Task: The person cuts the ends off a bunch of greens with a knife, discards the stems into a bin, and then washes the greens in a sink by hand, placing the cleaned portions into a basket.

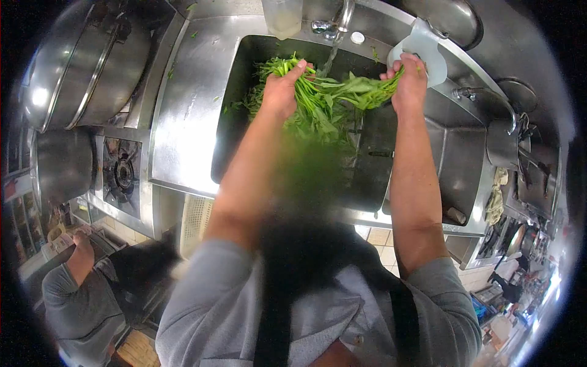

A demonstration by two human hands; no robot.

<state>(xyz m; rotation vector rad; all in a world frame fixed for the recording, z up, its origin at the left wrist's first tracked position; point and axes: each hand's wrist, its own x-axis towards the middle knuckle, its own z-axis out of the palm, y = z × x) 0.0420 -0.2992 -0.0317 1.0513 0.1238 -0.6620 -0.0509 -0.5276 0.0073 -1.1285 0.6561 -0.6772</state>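
Observation:
Long leafy greens [315, 104] hang over the left basin of a steel sink [183, 98], near a stream of water from the faucet [344, 18]. My left hand [282, 90] grips the stem bundle on the left, thumb on top. On the right, my right hand [409, 82] is closed round the other end of a stretched-out strand of the greens, in front of a pale translucent plastic container [422, 52]. More greens lie in the basin behind and below my left hand. A green blur covers part of the view under the bundle.
A second basin [455, 165] with another faucet [489, 98] is on the right. A translucent pitcher [283, 18] stands at the back edge. Large metal pots [92, 67] and a gas burner [124, 173] are on the left. A co-worker [82, 300] is at lower left.

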